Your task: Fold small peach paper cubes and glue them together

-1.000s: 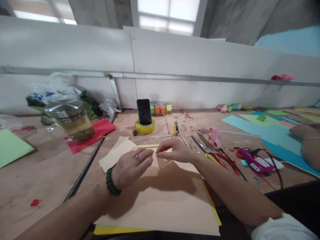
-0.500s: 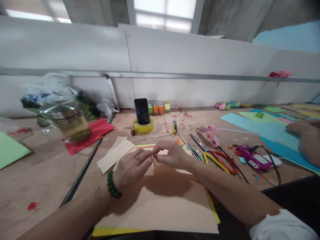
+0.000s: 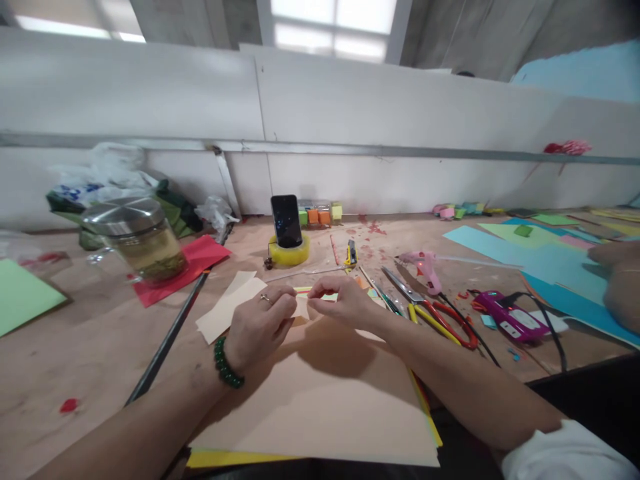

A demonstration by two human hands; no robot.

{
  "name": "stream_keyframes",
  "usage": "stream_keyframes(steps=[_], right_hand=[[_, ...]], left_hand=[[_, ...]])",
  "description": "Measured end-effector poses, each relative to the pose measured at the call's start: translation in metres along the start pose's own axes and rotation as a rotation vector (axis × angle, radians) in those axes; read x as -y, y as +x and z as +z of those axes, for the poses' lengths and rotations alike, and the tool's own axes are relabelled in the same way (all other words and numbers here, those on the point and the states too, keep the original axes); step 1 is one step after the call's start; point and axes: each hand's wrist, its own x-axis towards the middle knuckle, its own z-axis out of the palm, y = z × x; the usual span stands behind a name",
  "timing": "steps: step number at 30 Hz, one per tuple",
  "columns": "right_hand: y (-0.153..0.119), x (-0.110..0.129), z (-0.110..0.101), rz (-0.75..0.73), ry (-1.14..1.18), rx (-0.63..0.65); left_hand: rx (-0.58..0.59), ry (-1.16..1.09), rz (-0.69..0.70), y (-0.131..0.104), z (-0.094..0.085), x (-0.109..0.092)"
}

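Observation:
My left hand (image 3: 265, 328), with a ring and a green bead bracelet, has its fingers curled in a pinch above a stack of peach paper (image 3: 320, 413). Facing it, my right hand (image 3: 343, 303) bends its fingers toward the thumb. A small piece of peach paper (image 3: 301, 311) shows between the two sets of fingertips, blending with the sheet below, and its outline is mostly hidden. Both hands cast a shadow on the top sheet. Yellow sheets stick out under the stack's edges. Two peach strips (image 3: 227, 307) lie left of my left hand.
Scissors (image 3: 430, 310), a pink glue gun (image 3: 425, 267) and a purple power strip (image 3: 515, 320) lie on the right. A phone (image 3: 287, 220) leans in a yellow tape roll (image 3: 290, 252). A glass mug (image 3: 143, 243) stands left. Another person's hand (image 3: 623, 280) rests over blue paper.
My hands have drawn slightly apart, so a gap now shows between the fingertips. My left hand has turned a little, its knuckles higher. The view has shifted slightly.

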Motion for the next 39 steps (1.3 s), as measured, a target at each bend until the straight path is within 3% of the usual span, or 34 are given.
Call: stream_keyframes(steps=[9, 16, 28, 35, 39], right_hand=[[0.004, -0.001, -0.007, 0.02, 0.094, 0.017], [-0.001, 0.002, -0.001, 0.005, 0.023, 0.027], [0.005, 0.002, -0.011, -0.014, 0.003, -0.025], [-0.005, 0.007, -0.001, -0.07, -0.084, -0.032], [-0.01, 0.011, 0.003, -0.087, -0.159, -0.01]], left_hand=[[-0.011, 0.006, -0.078, 0.0, -0.002, 0.005], [-0.012, -0.035, -0.008, 0.001, -0.003, 0.002], [0.003, -0.056, -0.124, -0.001, 0.0, 0.007], [0.177, -0.089, -0.288, -0.004, 0.005, 0.004], [0.271, -0.256, -0.441, -0.005, 0.01, 0.002]])
